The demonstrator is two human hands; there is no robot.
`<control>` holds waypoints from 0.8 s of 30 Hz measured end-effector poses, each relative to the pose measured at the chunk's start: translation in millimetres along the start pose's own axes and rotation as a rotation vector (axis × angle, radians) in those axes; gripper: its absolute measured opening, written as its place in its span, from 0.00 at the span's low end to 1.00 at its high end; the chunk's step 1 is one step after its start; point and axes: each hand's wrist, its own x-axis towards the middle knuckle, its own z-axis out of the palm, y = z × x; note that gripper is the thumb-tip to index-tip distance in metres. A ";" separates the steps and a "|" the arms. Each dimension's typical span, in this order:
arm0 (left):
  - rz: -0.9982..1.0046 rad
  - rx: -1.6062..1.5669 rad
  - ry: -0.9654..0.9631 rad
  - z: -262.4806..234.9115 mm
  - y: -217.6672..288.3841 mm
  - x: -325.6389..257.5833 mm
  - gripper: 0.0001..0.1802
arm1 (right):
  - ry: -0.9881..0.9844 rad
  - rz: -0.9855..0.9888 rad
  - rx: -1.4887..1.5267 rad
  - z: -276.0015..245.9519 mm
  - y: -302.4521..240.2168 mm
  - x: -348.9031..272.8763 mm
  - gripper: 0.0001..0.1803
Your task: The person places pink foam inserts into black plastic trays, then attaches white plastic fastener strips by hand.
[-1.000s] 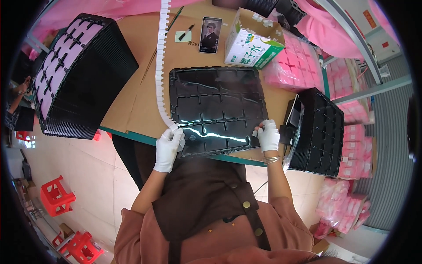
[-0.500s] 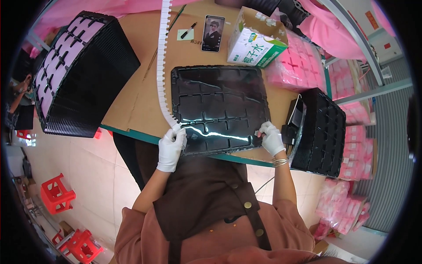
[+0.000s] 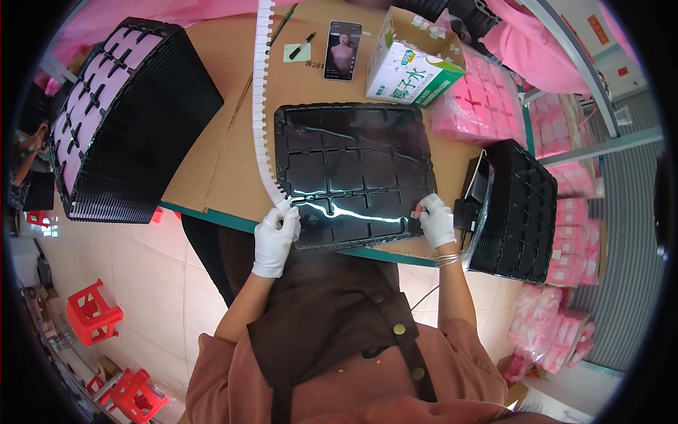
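Note:
A black plastic tray (image 3: 346, 166) with cross-shaped ridges lies on the table before me, a bright glare running across its near part. My left hand (image 3: 273, 246), in a white glove, is closed at the tray's near left corner, its fingers pinching the lower end of a white notched strip (image 3: 260, 120). That strip runs up along the tray's left side to the far edge. At the tray's right edge is my right hand (image 3: 438, 220), also gloved, with bare fingertips closed together. A small pale piece shows at those fingertips; its kind is unclear.
Tall stacks of black trays stand at the left (image 3: 148, 120) and right (image 3: 514, 212). Behind the tray lie a phone (image 3: 342, 51), a pen (image 3: 302, 46) on a note and an open carton (image 3: 406, 71). Wrapped pink trays (image 3: 480, 99) sit at the back right. Red stools (image 3: 94, 312) stand on the floor.
Both hands keep nearly the same place and grip. The right hand has barely shifted at the tray's edge. The picture on the phone's screen has changed.

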 end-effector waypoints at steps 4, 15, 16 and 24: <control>0.017 0.094 -0.032 -10.8 0.6 4.5 0.11 | -0.151 -0.078 0.073 -9.0 2.3 -5.2 0.08; 0.037 0.021 -0.038 -13.4 9.1 2.6 0.09 | 0.052 0.227 -0.121 9.6 -34.2 -13.4 0.04; 0.034 0.019 -0.033 -14.6 5.7 2.5 0.09 | 0.048 0.222 -0.124 8.3 -34.0 -12.4 0.04; 0.061 -0.003 -0.037 -14.5 -0.8 6.4 0.09 | -0.237 -0.001 0.075 -2.1 3.8 -10.0 0.05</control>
